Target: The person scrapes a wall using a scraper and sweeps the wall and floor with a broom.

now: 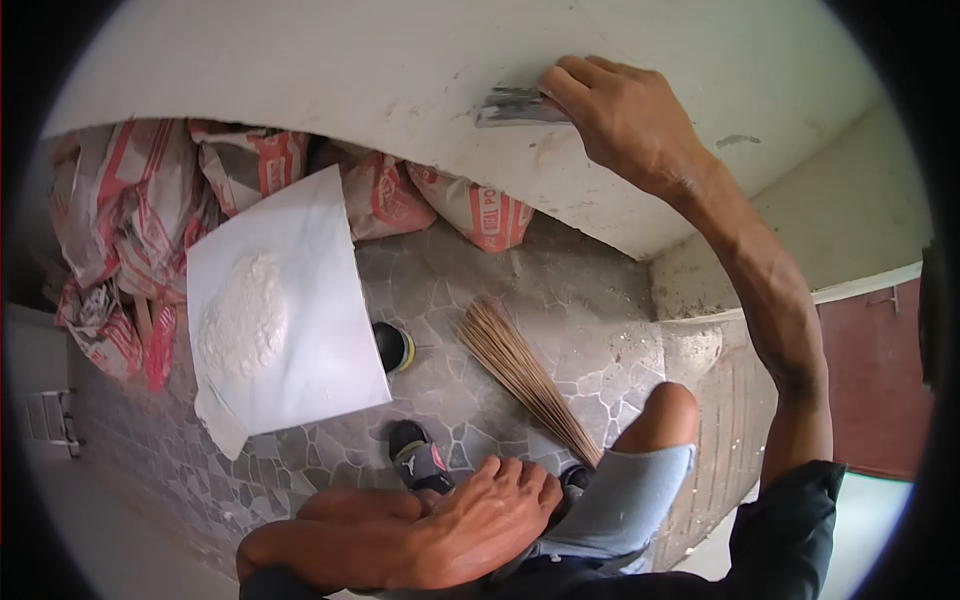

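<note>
A flat metal scraper (520,107) lies against the pale wall surface (400,70) at the top, with my right hand (625,115) closed on its near end. Low in the view, my left hand (485,525) rests over my bent leg, knuckles up and fingers curled down; whether anything is under them is hidden. To the left, a white board (330,350) bears a spread heap of white paste (245,315).
Red and white sacks (150,200) are piled at the left under the wall's edge. A stick broom (525,380) lies on the stone-patterned floor (430,270). Sandals (412,455) are near my legs. A reddish panel (875,380) stands at the right.
</note>
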The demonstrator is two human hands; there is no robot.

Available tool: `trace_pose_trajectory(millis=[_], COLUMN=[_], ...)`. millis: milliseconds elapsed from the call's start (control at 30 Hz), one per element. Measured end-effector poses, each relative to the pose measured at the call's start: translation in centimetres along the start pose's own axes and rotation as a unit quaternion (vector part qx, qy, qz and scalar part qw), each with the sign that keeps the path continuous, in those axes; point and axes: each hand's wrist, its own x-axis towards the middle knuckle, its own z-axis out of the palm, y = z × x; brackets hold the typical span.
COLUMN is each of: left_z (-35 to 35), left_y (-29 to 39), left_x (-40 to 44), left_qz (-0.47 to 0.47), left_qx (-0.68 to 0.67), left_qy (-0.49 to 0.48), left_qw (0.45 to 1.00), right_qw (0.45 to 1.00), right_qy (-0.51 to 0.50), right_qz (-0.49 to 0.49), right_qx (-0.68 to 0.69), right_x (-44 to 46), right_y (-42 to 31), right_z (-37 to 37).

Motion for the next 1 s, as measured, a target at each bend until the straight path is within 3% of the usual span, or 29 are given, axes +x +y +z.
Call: trace_pose_trajectory(millis=[100, 133, 233, 467, 500, 533, 667, 767, 900, 1000], left_z=[-0.7, -1.4, -2.5, -3.2, -2.5, -1.5, -1.3, -3.1, -3.2, -2.9], left_y=[1.0, 1.2, 1.7, 2.9, 3.0, 3.4, 3.8, 5.2, 4.9, 5.3], left_x=[-0.9, -1.3, -2.2, -4.4, -4.1, -3.7, -3.4, -3.6, -4.2, -4.3], left_qz=[-0.022, -0.027, -0.047, -0.121, -0.132, -0.14, -0.161, -0.202, -0.183, -0.178], left_qx=[0.0, 0.003, 0.002, -0.105, -0.063, -0.023, 0.017, 0.008, -0.039, -0.02], left_qy=[0.024, 0.02, 0.023, 0.037, 0.051, 0.062, 0.122, 0.036, 0.053, 0.074], left_qw=[0.999, 0.999, 0.999, 0.986, 0.988, 0.988, 0.979, 0.979, 0.981, 0.981], right_qw=[0.991, 0.993, 0.999, 0.99, 0.988, 0.982, 0.996, 0.981, 0.998, 0.99], right_qy=[-0.109, -0.067, -0.006, -0.044, -0.048, -0.127, -0.004, -0.124, 0.017, -0.072], right_qz=[-0.08, -0.099, -0.028, -0.127, -0.145, -0.137, -0.076, -0.148, -0.058, -0.119], right_qx=[-0.006, 0.007, 0.037, 0.042, 0.038, -0.002, 0.036, 0.0, 0.033, 0.025], right_x=[-1.6, -1.7, -1.0, -1.2, -1.2, -1.3, 0.1, -1.2, 0.4, 0.0], right_y=[-0.7, -0.3, -0.7, 0.1, 0.0, -0.1, -0.3, -0.6, -0.7, -0.9], right_z=[3.4, 3.4, 0.8, 2.4, 2.7, 2.9, 0.9, 3.5, 1.3, 3.3])
